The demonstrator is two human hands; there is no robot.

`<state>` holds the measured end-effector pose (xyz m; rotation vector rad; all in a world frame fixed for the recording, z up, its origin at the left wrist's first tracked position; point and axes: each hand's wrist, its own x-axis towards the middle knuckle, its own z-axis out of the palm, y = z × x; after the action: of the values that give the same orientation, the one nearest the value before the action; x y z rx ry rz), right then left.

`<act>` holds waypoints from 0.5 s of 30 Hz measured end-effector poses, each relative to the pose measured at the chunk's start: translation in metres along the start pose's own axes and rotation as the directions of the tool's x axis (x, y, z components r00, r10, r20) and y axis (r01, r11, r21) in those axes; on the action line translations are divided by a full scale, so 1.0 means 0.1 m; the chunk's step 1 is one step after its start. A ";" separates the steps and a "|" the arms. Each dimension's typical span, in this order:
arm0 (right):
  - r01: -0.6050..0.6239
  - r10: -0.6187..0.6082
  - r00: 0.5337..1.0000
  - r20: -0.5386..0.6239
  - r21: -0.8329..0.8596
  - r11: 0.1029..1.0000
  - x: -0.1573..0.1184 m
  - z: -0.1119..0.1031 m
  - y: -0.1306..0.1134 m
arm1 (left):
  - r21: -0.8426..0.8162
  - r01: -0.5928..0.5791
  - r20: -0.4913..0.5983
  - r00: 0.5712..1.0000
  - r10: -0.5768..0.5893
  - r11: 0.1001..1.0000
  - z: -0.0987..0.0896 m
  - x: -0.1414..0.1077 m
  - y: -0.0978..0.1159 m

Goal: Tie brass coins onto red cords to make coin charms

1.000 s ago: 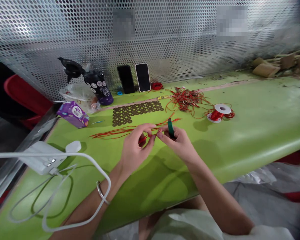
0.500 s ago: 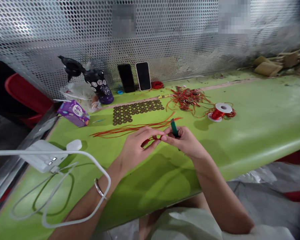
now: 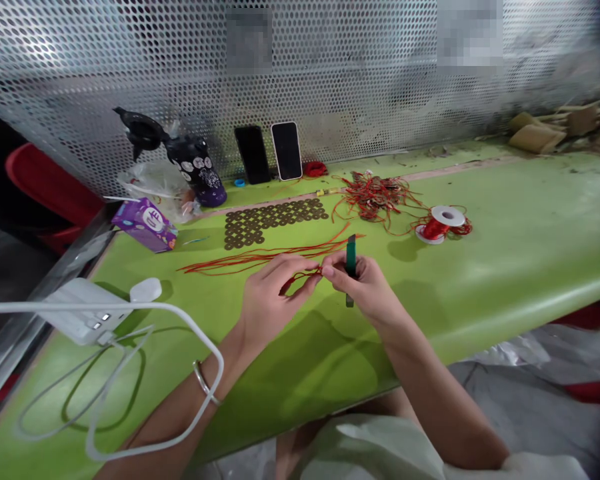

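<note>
My left hand (image 3: 270, 291) is closed in a pinch on a thin red cord (image 3: 300, 275), part of which loops under its fingers. Thumb and forefinger of my right hand (image 3: 363, 283) pinch the same cord, close to the left fingertips. Across the right palm and fingers lies a slim green tool with a dark tip, like a small cutter (image 3: 351, 257); its kind is not fully clear. Just beyond the hands, cut lengths of red cord (image 3: 230, 260) lie in a loose bundle. Behind them, brown round coins with holes (image 3: 275, 217) are laid out in rows.
A white spool of red cord (image 3: 446, 217) and a tangled heap of corded coins (image 3: 375, 195) stand to the right. Two phones (image 3: 287, 150), a dark bottle (image 3: 200, 173) and a purple carton (image 3: 147, 225) are at the back. A white charger (image 3: 83, 310) and cable lie left.
The green tool has turned more upright in my right hand, and its lower end now shows below the fingers. My fingertips have shifted slightly on the cord.
</note>
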<state>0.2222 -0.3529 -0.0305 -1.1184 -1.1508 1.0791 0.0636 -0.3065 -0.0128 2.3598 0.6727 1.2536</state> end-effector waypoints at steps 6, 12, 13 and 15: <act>0.044 -0.044 0.996 0.075 -0.002 0.999 -0.02 -0.04 -0.02 | -0.072 0.071 -0.056 0.996 -0.076 0.995 0.00 0.01 0.02; 0.167 -0.123 0.978 0.165 -0.284 0.944 -0.07 -0.22 -0.03 | -0.124 0.186 -0.075 0.978 -0.197 0.975 -0.04 0.06 0.04; 0.186 -0.127 0.975 0.182 -0.361 0.914 -0.07 -0.23 -0.04 | -0.133 0.196 -0.066 0.976 -0.206 0.972 -0.05 0.06 0.04; 0.222 -0.141 0.969 0.201 -0.470 0.854 -0.08 -0.22 -0.06 | -0.150 0.204 -0.048 0.976 -0.213 0.967 -0.05 0.07 0.03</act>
<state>0.2437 -0.3633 -0.0269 -1.2922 -1.6885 0.7516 0.0638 -0.3049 -0.0041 2.0803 0.8000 1.2444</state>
